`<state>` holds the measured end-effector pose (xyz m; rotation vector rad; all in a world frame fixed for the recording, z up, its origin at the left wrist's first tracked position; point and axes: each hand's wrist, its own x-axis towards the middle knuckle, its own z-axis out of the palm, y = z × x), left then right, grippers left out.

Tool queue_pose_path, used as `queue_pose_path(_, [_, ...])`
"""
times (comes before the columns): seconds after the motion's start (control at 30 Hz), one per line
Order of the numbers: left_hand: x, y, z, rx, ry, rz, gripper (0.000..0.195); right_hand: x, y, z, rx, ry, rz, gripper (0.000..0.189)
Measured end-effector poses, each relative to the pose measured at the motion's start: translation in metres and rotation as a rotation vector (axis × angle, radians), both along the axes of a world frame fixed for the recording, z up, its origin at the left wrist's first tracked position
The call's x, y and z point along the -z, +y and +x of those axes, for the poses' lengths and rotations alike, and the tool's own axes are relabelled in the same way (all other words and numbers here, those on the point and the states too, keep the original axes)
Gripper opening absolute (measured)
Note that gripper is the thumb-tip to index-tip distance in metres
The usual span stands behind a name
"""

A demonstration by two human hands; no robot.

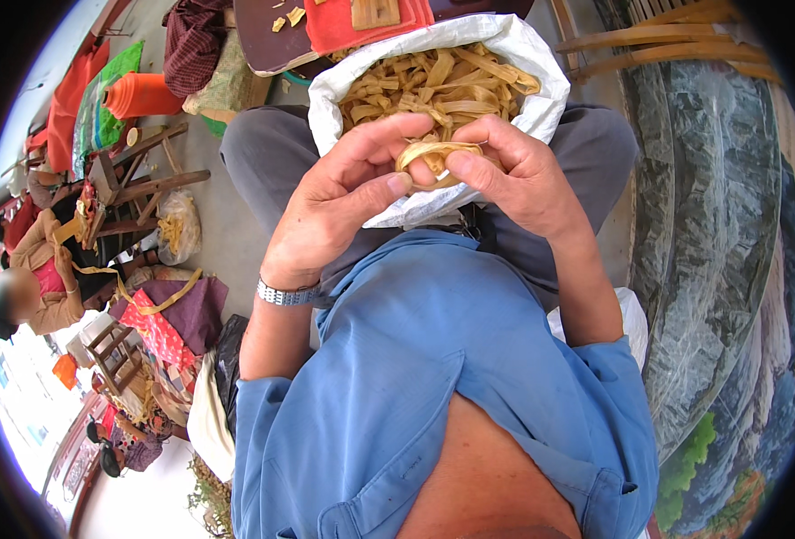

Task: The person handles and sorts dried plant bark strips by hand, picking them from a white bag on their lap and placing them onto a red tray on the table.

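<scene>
A small coiled loop of flat tan plant-fibre strip (438, 148) is held between my two hands, above the mouth of a white woven sack. My left hand (350, 182), with a metal watch (288, 294) at the wrist, supports the loop's left side. One fingertip shows through the loop's opening. At the other side, the thumb and forefinger of my right hand (518, 175) pinch the strip. The sack (545, 60) stands between my knees with its rim rolled outward. Many loose, curled tan strips (431, 74) fill it. My other fingers are partly hidden behind the loop.
Beyond the sack, a dark tabletop (273, 54) bears a red cloth (330, 30) and a wooden block (376, 12). At left are an orange flask (143, 96), wooden stools (161, 185) and a seated person (50, 269) handling a long strip. Clear plastic sheeting (707, 236) stands at right.
</scene>
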<state>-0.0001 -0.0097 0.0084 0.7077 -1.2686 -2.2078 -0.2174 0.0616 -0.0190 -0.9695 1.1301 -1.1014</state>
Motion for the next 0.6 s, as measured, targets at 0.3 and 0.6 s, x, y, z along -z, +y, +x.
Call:
queue_pose_path(0.3, [0.020,0.020,-0.008,-0.086,-0.130,-0.223,0.040,-0.007,-0.005,0.020,-0.161,-0.419,0.297,0.026])
queue_pose_path(0.6, [0.017,0.017,0.006,-0.237,-0.559,-0.379,0.050,-0.012,-0.011,0.015,-0.218,-0.084,0.289,0.030])
